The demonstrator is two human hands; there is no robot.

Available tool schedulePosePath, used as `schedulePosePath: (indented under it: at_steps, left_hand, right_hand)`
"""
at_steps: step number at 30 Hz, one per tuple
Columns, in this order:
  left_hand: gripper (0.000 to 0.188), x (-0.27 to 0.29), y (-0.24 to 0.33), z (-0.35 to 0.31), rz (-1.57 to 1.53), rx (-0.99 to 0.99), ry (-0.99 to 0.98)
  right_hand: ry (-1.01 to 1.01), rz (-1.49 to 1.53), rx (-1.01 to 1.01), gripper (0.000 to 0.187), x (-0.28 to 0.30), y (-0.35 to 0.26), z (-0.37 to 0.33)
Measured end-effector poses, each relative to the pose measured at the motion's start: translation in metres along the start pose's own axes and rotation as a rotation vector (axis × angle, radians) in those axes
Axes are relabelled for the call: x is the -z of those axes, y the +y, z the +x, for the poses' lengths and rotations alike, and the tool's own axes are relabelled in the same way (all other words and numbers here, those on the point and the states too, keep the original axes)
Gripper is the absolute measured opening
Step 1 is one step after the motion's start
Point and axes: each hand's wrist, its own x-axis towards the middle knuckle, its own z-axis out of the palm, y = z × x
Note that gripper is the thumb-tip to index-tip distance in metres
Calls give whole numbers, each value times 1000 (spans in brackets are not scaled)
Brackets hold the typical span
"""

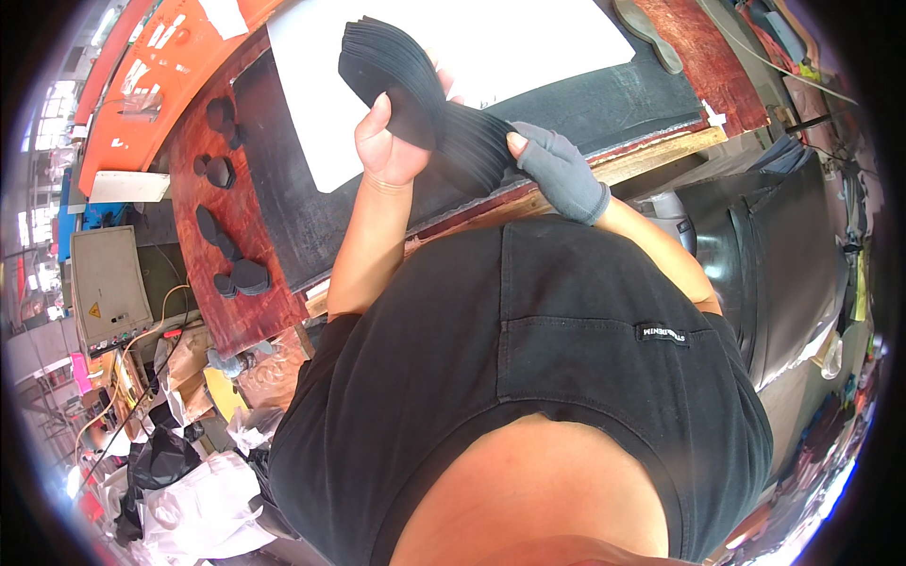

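Note:
A thick stack of black shoe-sole-shaped sheets (401, 80) is held up in front of me, its layers fanned out along the edges. My bare left hand (392, 146) is closed around the middle of the stack, thumb on the near face and fingertips showing behind. In a grey fingerless glove, my right hand (566, 177) pinches the right end of the stack between thumb and fingers. Beneath lie a white sheet (528, 47) and a black sheet (632, 108) on a reddish-brown worktable (255, 316).
Several small piles of black sole-shaped pieces (219, 172) sit along the table's left side. A grey sole-shaped piece (649, 36) lies at the far right. An orange machine part (151, 80) borders the far left, above a grey control box (111, 283). White bags (203, 509) fill the lower left.

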Motion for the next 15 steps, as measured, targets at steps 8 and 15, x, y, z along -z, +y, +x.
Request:
schedulePosePath:
  at_steps: [8, 15]
  left_hand:
    - [65, -1, 1, 2, 85, 3, -59]
    - [57, -7, -4, 4, 300, 51, 165]
  right_hand:
    - [35, 101, 23, 37, 0, 9, 1]
    - [287, -269, 303, 53, 5, 2, 8]
